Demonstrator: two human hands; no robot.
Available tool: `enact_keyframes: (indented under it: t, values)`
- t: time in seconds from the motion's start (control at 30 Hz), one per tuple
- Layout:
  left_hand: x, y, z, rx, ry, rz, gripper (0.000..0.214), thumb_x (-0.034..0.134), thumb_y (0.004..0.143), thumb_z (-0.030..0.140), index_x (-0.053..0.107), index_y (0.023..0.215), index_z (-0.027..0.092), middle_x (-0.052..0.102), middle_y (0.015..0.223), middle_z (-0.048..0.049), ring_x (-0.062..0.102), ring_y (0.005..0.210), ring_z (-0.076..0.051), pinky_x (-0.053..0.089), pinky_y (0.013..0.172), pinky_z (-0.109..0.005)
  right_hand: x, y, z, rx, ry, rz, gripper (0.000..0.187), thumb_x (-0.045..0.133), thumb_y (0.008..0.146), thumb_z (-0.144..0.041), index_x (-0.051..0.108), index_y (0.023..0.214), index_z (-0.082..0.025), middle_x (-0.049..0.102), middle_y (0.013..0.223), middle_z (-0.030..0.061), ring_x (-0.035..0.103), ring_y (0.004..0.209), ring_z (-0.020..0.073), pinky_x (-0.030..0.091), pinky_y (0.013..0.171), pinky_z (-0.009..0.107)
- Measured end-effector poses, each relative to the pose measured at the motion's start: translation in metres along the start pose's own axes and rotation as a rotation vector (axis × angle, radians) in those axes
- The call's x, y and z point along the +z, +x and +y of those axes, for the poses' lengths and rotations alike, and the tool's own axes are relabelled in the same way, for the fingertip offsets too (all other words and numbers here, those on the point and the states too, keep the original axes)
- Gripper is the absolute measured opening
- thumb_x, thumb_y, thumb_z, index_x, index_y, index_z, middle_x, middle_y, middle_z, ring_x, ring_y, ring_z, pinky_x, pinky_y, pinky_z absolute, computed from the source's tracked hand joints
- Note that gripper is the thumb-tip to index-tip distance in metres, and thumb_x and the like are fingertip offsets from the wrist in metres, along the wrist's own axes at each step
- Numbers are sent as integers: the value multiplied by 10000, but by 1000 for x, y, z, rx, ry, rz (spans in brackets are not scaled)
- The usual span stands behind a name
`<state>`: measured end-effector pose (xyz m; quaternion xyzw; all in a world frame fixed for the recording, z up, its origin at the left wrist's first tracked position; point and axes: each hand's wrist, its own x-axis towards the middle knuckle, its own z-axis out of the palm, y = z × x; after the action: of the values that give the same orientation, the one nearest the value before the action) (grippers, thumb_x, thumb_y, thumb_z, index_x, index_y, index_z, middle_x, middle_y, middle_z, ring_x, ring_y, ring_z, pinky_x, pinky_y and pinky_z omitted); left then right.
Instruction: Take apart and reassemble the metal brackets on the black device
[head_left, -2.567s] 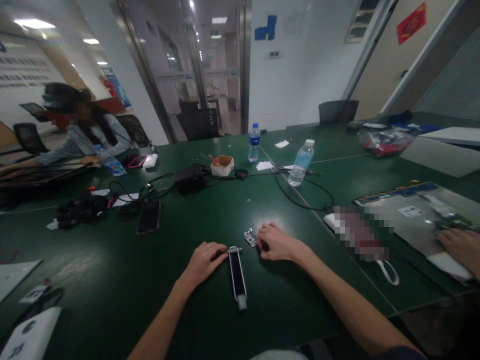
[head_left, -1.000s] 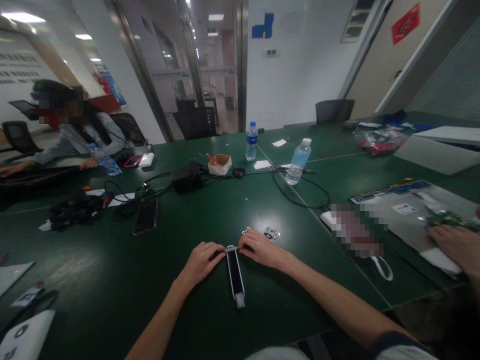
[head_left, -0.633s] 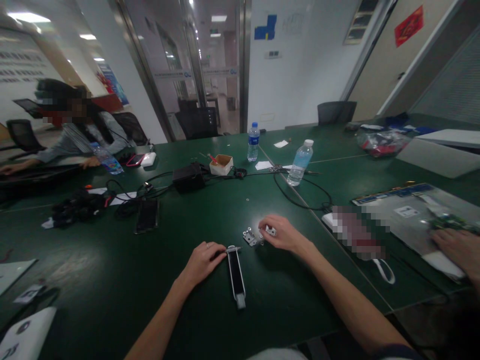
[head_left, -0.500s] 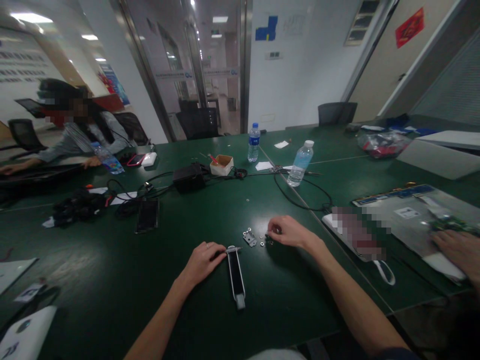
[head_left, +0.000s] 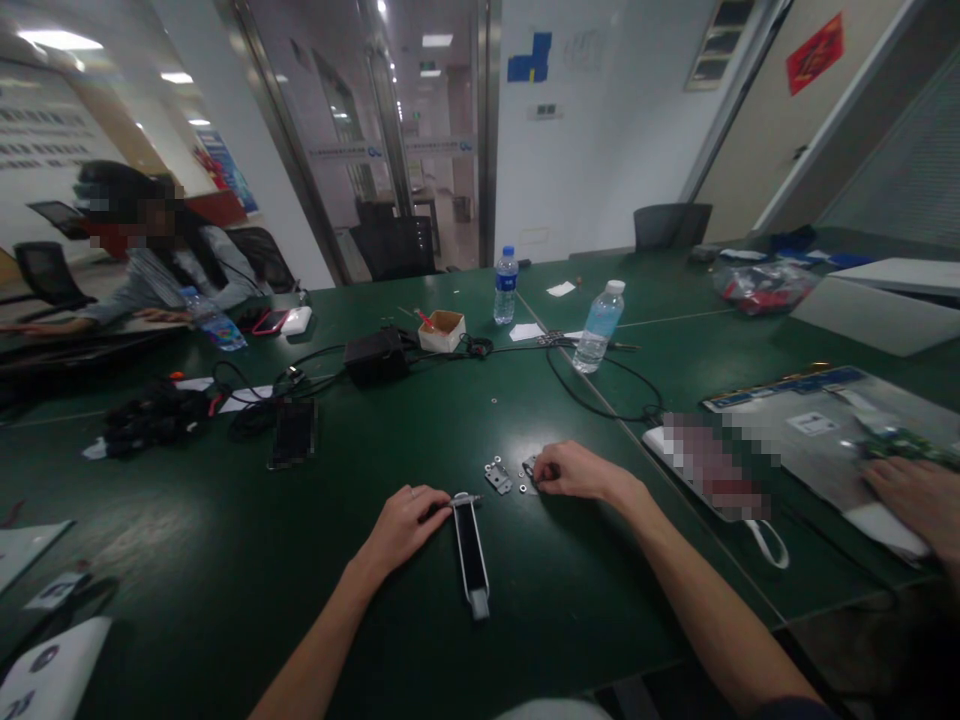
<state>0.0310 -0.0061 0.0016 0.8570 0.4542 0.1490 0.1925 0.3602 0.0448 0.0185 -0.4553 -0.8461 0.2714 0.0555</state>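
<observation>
My left hand (head_left: 411, 518) is closed, thumb and fingers pinching the left end of a thin metal pin (head_left: 471, 499). This pin lies across the top of a long, narrow white frame with a black middle (head_left: 471, 560), flat on the table. My right hand (head_left: 574, 470) is closed at a small metal bracket (head_left: 529, 466), part of which is hidden by the fingers. Left of it lies a second metal bracket with holes (head_left: 497, 478). A few nuts (head_left: 523, 489) are scattered between and around the brackets.
A phone (head_left: 294, 434) and cables lie left. Behind stand a small open box (head_left: 442, 332), a black adapter (head_left: 376, 355) and two water bottles (head_left: 598, 328). At right, another person's hand (head_left: 911, 500) rests on a metal panel (head_left: 795, 430). A co-worker sits far left.
My right hand has lowered slightly, and a bracket now shows more clearly at its fingertips. My left hand and the long frame stay put.
</observation>
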Motion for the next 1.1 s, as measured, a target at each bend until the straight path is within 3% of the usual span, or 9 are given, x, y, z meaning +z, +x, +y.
enact_keyframes:
  t: [0.2,0.47,1.1]
  values:
    - [-1,0,1,-6,4,0,316,413,960,396,637,1086,213,661,974,-42,562,808,-155,452,702,-274,1,1,-4,-2,2,-20,147,592,716,-188,708,807,-180,668,765,19,569,665,127,382,618,219]
    - [0,1,0,-19,3,-13,307,419,956,387,644,1068,211,663,961,-43,553,809,-156,449,739,-287,0,2,-5,-43,-66,22,210,609,729,-203,701,918,-204,638,775,7,534,675,122,339,608,213]
    - [0,0,0,-13,14,-10,295,427,955,369,641,1079,208,657,957,-39,561,812,-155,448,721,-279,8,6,-5,-44,-119,35,202,602,752,-189,712,919,-214,645,831,26,543,715,130,337,621,217]
